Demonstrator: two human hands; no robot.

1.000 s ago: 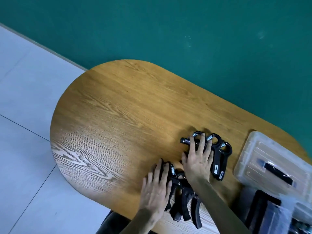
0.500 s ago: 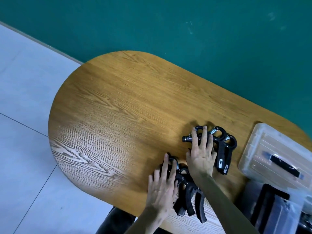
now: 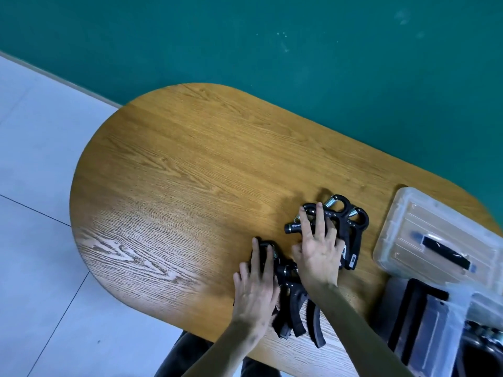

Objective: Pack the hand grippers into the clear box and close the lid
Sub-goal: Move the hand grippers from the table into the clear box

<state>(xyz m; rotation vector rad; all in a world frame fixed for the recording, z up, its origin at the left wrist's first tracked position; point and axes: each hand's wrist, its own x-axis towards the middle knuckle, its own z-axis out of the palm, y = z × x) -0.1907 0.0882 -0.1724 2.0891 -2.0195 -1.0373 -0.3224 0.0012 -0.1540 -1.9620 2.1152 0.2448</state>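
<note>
Left hand [image 3: 254,292]: fingers [image 3: 255,253] spread flat, pressing on the near pile of hand grippers [image 3: 292,303], lower centre of frame. Right hand [image 3: 318,254]: fingers [image 3: 319,217] spread flat over the far pile of hand grippers [image 3: 351,227], centre right; nothing gripped by either. Both piles black with metal springs, lying on the wooden surface [image 3: 177,186]. Clear lid [image 3: 424,238] with black handle lies flat at right edge. Clear box [image 3: 435,327] sits below it, lower right, partly cut off. Green wall [image 3: 245,36] across top.
</note>
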